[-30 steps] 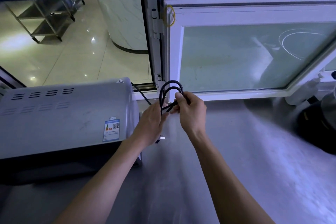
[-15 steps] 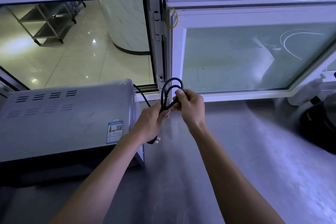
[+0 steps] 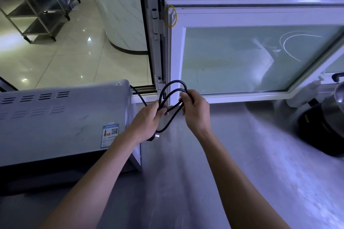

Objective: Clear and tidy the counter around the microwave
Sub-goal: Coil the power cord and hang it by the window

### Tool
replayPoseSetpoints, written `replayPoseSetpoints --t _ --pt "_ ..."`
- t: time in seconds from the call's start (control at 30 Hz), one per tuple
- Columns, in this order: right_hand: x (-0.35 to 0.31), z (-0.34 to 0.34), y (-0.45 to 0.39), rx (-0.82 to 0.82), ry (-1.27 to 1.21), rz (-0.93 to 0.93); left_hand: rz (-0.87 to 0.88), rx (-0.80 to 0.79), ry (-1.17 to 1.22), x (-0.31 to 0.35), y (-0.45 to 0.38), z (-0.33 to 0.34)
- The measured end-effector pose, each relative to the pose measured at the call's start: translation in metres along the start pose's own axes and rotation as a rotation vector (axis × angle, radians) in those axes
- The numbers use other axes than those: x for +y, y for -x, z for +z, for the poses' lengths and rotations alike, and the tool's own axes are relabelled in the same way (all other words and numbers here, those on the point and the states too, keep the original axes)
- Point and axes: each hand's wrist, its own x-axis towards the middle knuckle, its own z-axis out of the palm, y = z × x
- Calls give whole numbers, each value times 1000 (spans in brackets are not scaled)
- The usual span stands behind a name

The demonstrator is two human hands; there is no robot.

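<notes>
Head view looks forward and down; close over the counter [image 3: 232, 154].

both bare forearms reach forward and converge, wrists near each other. the left grip [image 3: 149, 119] has its fingers curled round a looped black cord [image 3: 174, 87], thumb on top. just right of it, the right grip [image 3: 195, 109] pinches the same loops, its knuckles facing up.

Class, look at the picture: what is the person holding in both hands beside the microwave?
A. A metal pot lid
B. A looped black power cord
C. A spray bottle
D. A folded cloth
B: the left hand and right hand both grip a looped black power cord, its plug dangling below, just right of the microwave.
</notes>
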Motion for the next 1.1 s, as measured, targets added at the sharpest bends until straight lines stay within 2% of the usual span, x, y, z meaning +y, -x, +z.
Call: replayPoseSetpoints --t 0.1,0.33,0.5,0.73,0.97,1.1 --pt "1 -1 2 -30 -34 -5 -55 -7 47 1 1 1" --pt "0 3 2 -8 -77 -9 -68 44 64 3 1 -2" --pt "3 2 6 -13 -21 -4 -84 84 119 6 1 -1" --pt "12 0 6 33 15 -64 -92 13 74 2 1 3" --pt "20 -3 -1 23 179 -210 -117 -49 17 1 0 3" --pt "20 -3 1 10 175 -183 -153 -67 6 -2 0 7"
